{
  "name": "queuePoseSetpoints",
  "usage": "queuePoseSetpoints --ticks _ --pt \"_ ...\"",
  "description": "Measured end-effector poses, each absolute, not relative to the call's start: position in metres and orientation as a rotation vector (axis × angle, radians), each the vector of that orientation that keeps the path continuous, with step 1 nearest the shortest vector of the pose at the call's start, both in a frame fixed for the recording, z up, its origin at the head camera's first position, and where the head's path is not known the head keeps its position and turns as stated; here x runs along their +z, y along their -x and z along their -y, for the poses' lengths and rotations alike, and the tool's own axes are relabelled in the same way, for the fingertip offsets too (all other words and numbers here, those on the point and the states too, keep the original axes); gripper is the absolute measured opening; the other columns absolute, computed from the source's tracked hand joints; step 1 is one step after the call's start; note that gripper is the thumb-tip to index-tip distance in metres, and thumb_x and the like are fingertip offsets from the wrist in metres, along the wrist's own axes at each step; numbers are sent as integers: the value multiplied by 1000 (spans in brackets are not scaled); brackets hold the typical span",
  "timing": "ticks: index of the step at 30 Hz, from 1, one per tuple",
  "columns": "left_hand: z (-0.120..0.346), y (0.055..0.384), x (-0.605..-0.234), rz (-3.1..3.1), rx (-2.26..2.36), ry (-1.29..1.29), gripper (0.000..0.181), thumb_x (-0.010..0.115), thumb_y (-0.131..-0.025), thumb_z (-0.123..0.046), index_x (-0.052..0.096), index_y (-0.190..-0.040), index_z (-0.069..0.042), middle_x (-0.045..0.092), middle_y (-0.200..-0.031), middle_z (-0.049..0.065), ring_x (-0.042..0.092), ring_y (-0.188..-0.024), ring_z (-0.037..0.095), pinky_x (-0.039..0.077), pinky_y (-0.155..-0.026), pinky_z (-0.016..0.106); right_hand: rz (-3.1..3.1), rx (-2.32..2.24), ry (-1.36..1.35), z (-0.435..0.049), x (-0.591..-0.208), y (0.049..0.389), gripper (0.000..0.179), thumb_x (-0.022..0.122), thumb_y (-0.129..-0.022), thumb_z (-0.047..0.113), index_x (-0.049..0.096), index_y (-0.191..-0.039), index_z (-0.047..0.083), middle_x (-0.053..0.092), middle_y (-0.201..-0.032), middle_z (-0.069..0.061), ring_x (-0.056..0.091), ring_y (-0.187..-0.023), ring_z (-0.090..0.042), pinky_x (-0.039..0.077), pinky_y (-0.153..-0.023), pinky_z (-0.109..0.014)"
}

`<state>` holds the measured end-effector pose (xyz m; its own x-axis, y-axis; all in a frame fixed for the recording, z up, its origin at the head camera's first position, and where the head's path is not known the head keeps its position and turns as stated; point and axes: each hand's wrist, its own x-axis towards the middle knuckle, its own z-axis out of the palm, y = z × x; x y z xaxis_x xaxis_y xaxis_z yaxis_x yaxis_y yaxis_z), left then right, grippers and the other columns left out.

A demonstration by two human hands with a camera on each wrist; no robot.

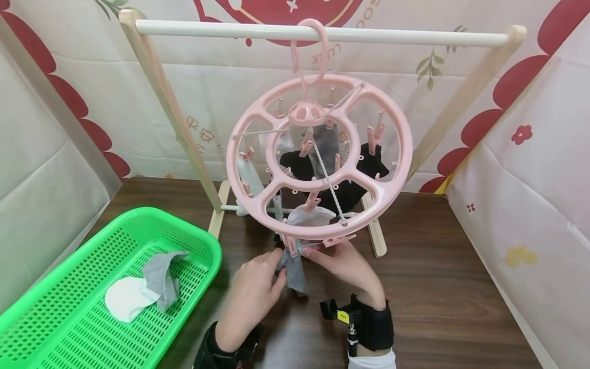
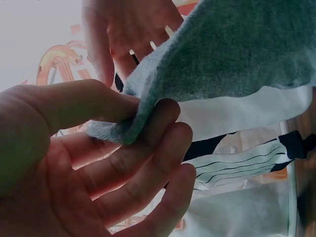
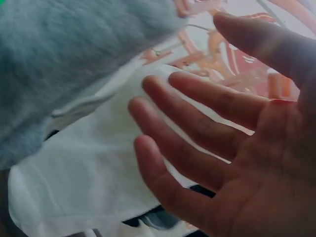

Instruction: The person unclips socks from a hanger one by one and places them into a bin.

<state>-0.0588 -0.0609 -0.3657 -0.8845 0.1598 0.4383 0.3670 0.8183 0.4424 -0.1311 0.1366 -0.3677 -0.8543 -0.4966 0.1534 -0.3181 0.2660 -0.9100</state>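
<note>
left fingers (image 2: 158, 160) pinch one gray cloth (image 2: 237, 49) — one pink hanger (image 1: 306, 113) above.

Head view high, facing forward-down, wrist views close, palm-side, sharing grey cloth (image 2: 237, 54)

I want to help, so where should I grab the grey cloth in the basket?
Probably pinch the grey cloth by its far-right flap, coming from above. That end juts out, clear of the white cloth beside its lower part, and the basket's walls rise around it, so the open top looks easiest.
</note>
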Motion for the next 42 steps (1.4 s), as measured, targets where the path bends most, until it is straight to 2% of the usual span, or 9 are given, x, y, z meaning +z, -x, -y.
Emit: queuePoseSetpoints --ticks 3,5,13,16,18,24,31,35,42 --pt "59 58 -365 2621 -738 406 18 71 -79 -5 54 -79 -10 55 -67 -2 58 -58 21 41 -47 34 -2352 -1661 805 -131 -370 132 29 67 -90 13 59 -117 5 60 -110 -6 55 -105 -21 42 -92 -49" --pt "58 58 -365 2626 -737 413 18 71 -80 -4 54 -79 -10 53 -66 -2 58 -58 20 41 -47 33 -2323 -1700 854 -127 -371 132 30 65 -92 12 59 -120 5 59 -114 -5 53 -110 -20 40 -96 -49" --pt "57 59 -366 2649 -710 453 17 72 -81 -5 56 -84 -9 55 -69 0 61 -62 22 43 -47 35 -2160 -1907 1014 -113 -369 132 33 59 -95 3 57 -127 -3 63 -104 -4 57 -96 -17 46 -85 -31" --pt "56 59 -365 2660 -689 467 17 72 -81 -4 56 -86 -9 55 -70 1 61 -62 23 43 -47 35 -2126 -1948 1037 -111 -367 130 35 58 -95 5 55 -129 -4 63 -98 -3 56 -92 -17 45 -82 -30" --pt "56 59 -364 2662 -677 470 17 73 -81 -4 57 -87 -9 55 -70 1 61 -63 23 43 -47 35 -2114 -1966 1049 -111 -365 128 35 59 -95 5 55 -129 -4 63 -95 -2 56 -89 -17 45 -81 -30" --pt "56 58 -364 2648 -652 470 18 74 -79 -1 59 -87 -9 55 -71 1 61 -63 24 43 -47 36 -2081 -2022 1020 -112 -362 126 35 63 -92 2 57 -126 -6 67 -104 2 58 -96 -15 46 -84 -29" --pt "59 57 -366 2619 -642 453 20 73 -77 2 60 -87 -9 55 -71 1 60 -61 24 42 -45 36 -2051 -2131 1032 -110 -359 124 31 64 -89 -6 59 -119 -12 70 -105 4 62 -96 -13 48 -83 -28" --pt "61 57 -366 2601 -663 416 20 73 -76 1 61 -88 -10 57 -72 1 59 -57 24 42 -45 37 -2071 -2243 999 -106 -359 122 29 65 -87 -7 61 -115 -13 71 -106 0 62 -98 -15 46 -85 -29" --pt "69 59 -364 2623 -706 349 18 71 -79 0 67 -95 -7 63 -78 3 61 -58 25 45 -46 37 -2048 -2363 1043 -101 -359 122 30 67 -88 1 61 -112 -16 70 -105 -4 63 -93 -15 48 -81 -28"
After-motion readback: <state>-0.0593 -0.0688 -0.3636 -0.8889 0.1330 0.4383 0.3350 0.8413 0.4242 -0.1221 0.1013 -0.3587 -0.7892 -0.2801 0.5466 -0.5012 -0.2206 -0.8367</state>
